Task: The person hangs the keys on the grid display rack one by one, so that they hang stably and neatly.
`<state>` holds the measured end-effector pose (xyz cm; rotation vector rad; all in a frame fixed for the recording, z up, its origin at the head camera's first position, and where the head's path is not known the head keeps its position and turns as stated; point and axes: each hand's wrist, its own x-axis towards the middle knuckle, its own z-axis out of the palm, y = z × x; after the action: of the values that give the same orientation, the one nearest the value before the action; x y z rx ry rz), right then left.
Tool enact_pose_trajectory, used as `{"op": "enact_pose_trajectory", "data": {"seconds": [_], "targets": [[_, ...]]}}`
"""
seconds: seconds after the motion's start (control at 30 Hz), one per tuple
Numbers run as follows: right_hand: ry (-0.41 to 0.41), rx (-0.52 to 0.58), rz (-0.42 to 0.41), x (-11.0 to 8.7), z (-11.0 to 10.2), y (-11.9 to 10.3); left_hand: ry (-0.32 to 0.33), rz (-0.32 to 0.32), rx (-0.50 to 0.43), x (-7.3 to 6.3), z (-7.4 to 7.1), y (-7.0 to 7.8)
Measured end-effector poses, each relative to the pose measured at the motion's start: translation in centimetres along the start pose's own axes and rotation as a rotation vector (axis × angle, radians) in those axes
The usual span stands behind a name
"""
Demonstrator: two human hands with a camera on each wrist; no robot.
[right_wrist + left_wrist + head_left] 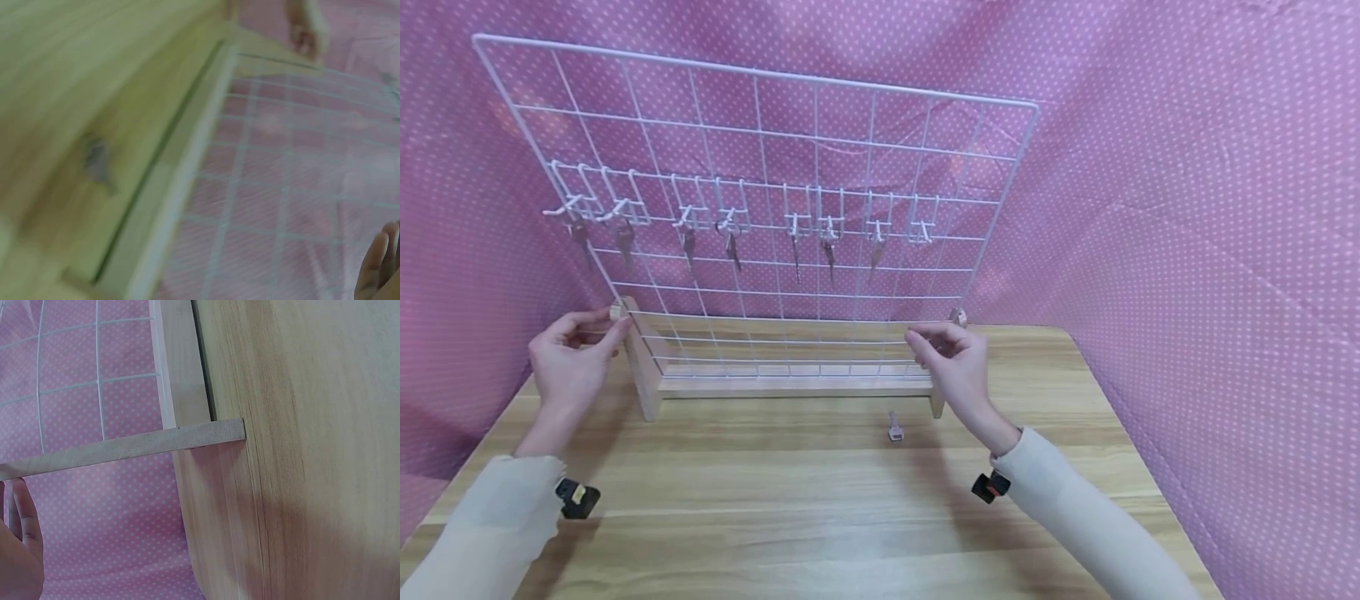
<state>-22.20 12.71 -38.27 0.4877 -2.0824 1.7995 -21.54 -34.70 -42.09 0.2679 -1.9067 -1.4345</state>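
Observation:
A white wire grid rack (790, 131) leans back in a wooden stand (790, 387) on the table. My left hand (571, 354) grips the upper end of the stand's left side board (125, 449) between thumb and fingers. Over the lower right of the grid, my right hand (953, 360) hovers with loosely bent fingers and nothing visible in them. Its fingers (376, 262) show at the edge of the right wrist view, which is blurred. A loose key (895, 428) lies on the table in front of the stand, below and left of the right hand.
White hooks (688, 217) hang in a row across the grid, and keys (732, 250) dangle from several of them. The rightmost hook (922, 233) bears no visible key. Pink dotted cloth (1195, 208) encloses the wooden table (760, 517) at the back and sides.

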Motion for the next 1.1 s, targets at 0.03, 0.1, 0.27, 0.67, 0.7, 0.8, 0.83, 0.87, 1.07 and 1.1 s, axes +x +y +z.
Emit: {"op": "enact_pose_trajectory", "data": {"seconds": [0.03, 0.1, 0.27, 0.67, 0.7, 0.8, 0.83, 0.87, 1.07, 1.1], "targets": [[-0.032, -0.027, -0.008, -0.3, -0.3, 0.5, -0.001, -0.003, 0.007, 0.0, 0.0, 0.0], [-0.099, -0.078, -0.029, -0.8, -1.0, 1.6, -0.003, -0.012, 0.022, 0.0, 0.0, 0.1], [-0.263, -0.207, -0.079, -2.1, -2.5, 4.6, -0.009, -0.009, 0.023, 0.1, 0.0, 0.1], [-0.679, -0.551, -0.191, -3.8, -3.6, 8.8, -0.001, 0.000, 0.040, 0.2, 0.0, -0.2], [-0.706, -0.579, -0.195, -3.9, -3.6, 8.9, -0.001, 0.000, 0.041, 0.2, 0.0, -0.2], [-0.777, -0.657, -0.203, -4.0, -3.4, 9.2, -0.003, -0.002, 0.040, 0.2, -0.1, -0.1], [-0.799, -0.679, -0.204, -4.0, -3.4, 9.3, -0.005, -0.001, 0.037, 0.1, -0.1, -0.1], [-0.817, -0.703, -0.213, -4.0, -3.3, 9.4, -0.005, -0.002, 0.034, 0.1, -0.1, -0.1], [-0.881, -0.811, -0.317, -4.1, -3.0, 10.4, -0.007, 0.002, 0.022, 0.1, -0.1, -0.1], [-0.888, -0.822, -0.329, -4.1, -3.0, 10.6, -0.008, 0.001, 0.020, 0.1, 0.0, -0.1]]}}
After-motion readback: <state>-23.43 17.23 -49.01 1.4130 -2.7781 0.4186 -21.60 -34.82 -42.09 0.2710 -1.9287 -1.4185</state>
